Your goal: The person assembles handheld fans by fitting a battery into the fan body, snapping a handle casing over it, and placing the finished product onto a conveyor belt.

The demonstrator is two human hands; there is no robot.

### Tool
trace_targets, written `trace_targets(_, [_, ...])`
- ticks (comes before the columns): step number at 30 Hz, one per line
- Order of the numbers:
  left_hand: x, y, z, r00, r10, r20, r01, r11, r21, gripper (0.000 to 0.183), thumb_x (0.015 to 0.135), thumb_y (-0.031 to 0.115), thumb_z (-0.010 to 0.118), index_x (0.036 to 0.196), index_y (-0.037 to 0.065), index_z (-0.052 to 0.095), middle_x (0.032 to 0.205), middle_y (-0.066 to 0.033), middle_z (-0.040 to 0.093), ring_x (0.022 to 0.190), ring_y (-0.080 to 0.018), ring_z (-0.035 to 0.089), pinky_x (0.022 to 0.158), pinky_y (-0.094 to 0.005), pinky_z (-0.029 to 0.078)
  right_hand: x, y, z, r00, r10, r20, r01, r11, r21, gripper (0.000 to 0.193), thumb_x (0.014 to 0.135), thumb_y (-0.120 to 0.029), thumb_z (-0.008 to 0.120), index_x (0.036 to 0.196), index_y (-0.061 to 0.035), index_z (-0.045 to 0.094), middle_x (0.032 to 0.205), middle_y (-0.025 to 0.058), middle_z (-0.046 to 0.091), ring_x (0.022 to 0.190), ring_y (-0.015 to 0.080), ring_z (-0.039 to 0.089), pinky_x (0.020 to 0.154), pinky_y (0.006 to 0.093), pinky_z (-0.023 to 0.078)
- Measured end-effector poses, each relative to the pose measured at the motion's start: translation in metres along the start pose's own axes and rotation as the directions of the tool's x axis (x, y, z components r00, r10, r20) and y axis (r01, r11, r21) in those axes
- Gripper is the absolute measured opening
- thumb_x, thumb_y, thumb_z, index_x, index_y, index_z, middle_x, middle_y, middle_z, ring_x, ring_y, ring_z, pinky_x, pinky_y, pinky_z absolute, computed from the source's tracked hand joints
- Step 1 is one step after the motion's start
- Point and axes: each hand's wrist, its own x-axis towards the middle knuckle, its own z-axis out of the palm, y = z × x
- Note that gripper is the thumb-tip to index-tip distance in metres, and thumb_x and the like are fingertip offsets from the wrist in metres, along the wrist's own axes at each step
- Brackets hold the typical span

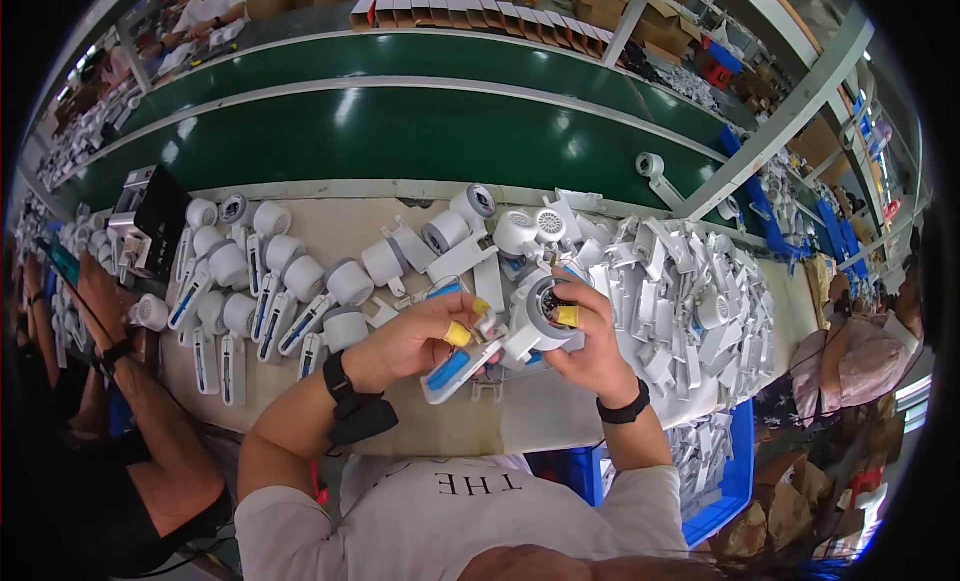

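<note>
My left hand point(415, 343) and my right hand point(590, 343) together hold a white handheld fan body point(535, 316) with a round head and a handle that shows a blue part. The left hand grips the handle end; the right hand wraps the round head. Yellow rubber caps cover some fingertips of both hands. The fan hangs just above the beige worktable point(530, 411). A black band sits on each wrist.
Rows of assembled white fans point(270, 281) lie to the left. A heap of white plastic shells point(680, 281) fills the right. A green conveyor belt point(400, 131) runs behind. Another person's arm point(130, 381) works at the left; a blue bin point(730, 471) stands lower right.
</note>
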Motion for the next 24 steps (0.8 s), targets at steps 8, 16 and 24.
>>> trace_targets(8, [0.007,-0.006,0.006,0.999,0.05,0.01,-0.049,0.997,-0.06,0.037,0.088,0.027,0.046,0.116,0.002,0.046,0.103,-0.0146,0.057,0.092,-0.0297,0.06,0.081,-0.0383,0.048,-0.018,0.011,0.001,0.998,-0.052,0.029,0.057,0.97,-0.237,0.056,0.058,0.004,0.072,0.106,-0.0105,0.046,0.114,0.013,0.043,0.109,0.0382,0.05,0.088,0.0414,0.043])
trace_targets(16, [0.01,-0.009,0.004,0.957,0.202,-0.209,-0.164,0.969,0.184,0.027,0.089,0.022,0.042,0.108,0.002,0.046,0.089,-0.0124,0.059,0.074,-0.0231,0.06,0.065,-0.0339,0.05,-0.016,0.003,0.002,0.936,0.347,0.066,-0.346,0.866,0.36,0.072,0.062,0.008,0.066,0.124,-0.0116,0.036,0.122,0.0114,0.041,0.12,0.0319,0.042,0.097,0.0423,0.038])
trace_targets(24, [0.011,-0.001,0.017,0.926,0.262,-0.27,-0.093,0.855,0.51,0.014,0.086,0.009,0.04,0.097,0.002,0.044,0.082,-0.0097,0.057,0.061,-0.0148,0.058,0.053,-0.0275,0.048,-0.006,0.011,-0.01,0.889,0.398,0.228,-0.458,0.796,0.397,0.068,0.067,0.009,0.062,0.127,-0.0097,0.036,0.129,0.0115,0.039,0.123,0.0278,0.037,0.099,0.0399,0.035])
